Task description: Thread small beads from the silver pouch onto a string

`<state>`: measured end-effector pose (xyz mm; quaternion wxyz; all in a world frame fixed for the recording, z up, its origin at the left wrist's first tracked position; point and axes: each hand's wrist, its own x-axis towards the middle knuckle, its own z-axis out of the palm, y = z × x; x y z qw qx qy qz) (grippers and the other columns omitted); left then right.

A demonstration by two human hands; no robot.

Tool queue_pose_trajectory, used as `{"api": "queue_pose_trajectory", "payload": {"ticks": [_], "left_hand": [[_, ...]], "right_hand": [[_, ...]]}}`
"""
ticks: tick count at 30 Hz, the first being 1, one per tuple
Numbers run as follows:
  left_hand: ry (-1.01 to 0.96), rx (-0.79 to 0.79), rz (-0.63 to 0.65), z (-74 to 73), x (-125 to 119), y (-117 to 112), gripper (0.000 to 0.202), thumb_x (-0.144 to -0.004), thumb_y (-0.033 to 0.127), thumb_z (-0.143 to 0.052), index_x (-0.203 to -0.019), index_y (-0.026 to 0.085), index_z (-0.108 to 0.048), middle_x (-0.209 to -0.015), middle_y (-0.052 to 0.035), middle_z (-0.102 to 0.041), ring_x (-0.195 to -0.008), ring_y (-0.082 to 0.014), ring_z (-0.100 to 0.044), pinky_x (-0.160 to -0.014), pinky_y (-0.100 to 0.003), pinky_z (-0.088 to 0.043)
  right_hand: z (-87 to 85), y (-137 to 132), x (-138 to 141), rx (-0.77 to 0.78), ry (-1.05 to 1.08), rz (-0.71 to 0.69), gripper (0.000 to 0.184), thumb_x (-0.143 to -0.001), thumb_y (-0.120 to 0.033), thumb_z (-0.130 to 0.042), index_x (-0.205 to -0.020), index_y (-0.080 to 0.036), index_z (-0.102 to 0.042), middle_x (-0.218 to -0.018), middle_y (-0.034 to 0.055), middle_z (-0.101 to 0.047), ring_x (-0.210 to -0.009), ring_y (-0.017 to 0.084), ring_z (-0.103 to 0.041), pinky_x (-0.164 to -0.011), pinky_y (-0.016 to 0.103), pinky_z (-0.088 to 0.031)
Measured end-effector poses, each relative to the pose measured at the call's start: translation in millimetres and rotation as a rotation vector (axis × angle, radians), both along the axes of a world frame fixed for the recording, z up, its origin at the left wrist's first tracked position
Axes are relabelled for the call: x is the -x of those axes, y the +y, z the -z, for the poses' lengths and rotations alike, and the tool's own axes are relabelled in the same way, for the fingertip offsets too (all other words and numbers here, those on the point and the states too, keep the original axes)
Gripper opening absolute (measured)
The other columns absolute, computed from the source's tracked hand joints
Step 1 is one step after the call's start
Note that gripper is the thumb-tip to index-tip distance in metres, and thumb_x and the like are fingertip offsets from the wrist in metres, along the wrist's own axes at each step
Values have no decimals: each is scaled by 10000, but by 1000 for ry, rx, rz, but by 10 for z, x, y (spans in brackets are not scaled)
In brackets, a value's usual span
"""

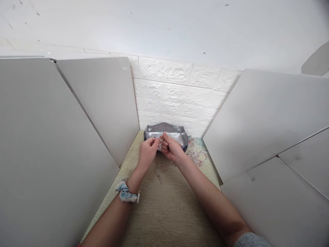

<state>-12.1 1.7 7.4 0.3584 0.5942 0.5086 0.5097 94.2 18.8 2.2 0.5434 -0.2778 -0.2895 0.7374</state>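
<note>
A shiny silver foil bag (167, 132) lies at the far end of the wood-grain table (164, 206), against the white brick-pattern wall. My left hand (147, 151) and my right hand (171, 146) meet just in front of the bag. Both are closed in a pinch on a small glittery piece (159, 143) held between them; what it is I cannot make out. A thin beaded chain (160, 169) lies on the table below my hands. A blue scrunchie (126, 192) is on my left wrist.
Tall grey-white panels (64, 144) wall in the table on the left, and others (257, 130) on the right, leaving a narrow strip. A patch of glittery material (197, 152) lies on the table to the right of the bag.
</note>
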Motion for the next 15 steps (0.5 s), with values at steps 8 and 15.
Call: {"api": "queue_pose_trajectory", "payload": {"ticks": [8, 15], "left_hand": [[12, 8, -20, -11, -9, 3, 324, -722, 414, -471, -656, 126, -605, -538, 17, -483, -533, -92, -390, -509, -201, -292], [-1, 17, -6, -26, -1, -13, 345, -710, 441, -490, -643, 131, -625, -510, 28, -473, -513, -82, -372, -483, -193, -274]], "right_hand": [[-1, -6, 8, -6, -21, 13, 314, -630, -410, -642, -675, -128, -511, -366, -96, -313, -310, 9, -214, -314, 145, -151], [3, -14, 25, -32, -71, 43, 305, -632, -405, -638, -643, -136, -495, -374, -91, -311, -313, 12, -214, -323, 159, -143]]}}
